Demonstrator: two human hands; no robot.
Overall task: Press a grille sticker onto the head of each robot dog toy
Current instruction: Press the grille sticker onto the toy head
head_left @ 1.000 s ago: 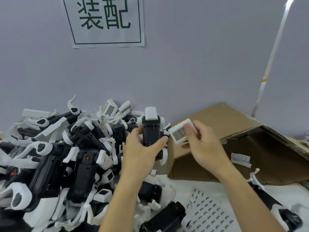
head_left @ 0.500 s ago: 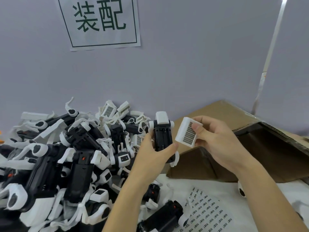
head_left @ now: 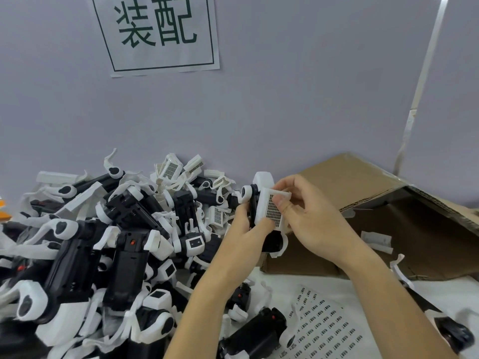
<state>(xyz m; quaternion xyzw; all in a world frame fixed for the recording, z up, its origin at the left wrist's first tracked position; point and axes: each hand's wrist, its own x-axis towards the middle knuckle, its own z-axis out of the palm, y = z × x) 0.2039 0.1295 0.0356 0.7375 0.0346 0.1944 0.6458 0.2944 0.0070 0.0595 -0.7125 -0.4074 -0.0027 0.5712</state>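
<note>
Since a moment ago, the white head (head_left: 269, 207) is coming in against the robot dog toy (head_left: 261, 218) at frame centre.
Right hand (head_left: 308, 218) is pinching the head, thumb lying on its grille sticker (head_left: 273, 211); left hand (head_left: 246, 229) is gripping the black body. Judging by the pile (head_left: 103, 242) filling the left of the frame and the sticker sheet (head_left: 326, 327) at lower right, many toys are awaiting stickers.
</note>
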